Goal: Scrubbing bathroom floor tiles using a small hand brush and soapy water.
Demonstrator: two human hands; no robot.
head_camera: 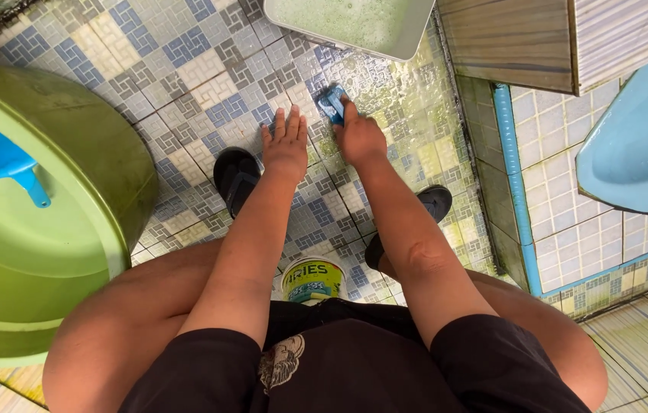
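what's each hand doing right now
Left hand: open, flat on the floor tiles, holding nothing.
Right hand: closed on a blue brush pressed to the wet tiles.

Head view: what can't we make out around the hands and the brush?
- Blue brush: mostly covered by the right hand; bristles and full shape hidden.
- Left hand: palm flat on the tiled floor; underside unseen.
- Small container between the knees: lower part hidden by the dark shirt.
- Green tub: cut off by the left edge.
- White basin: cut off by the top edge.
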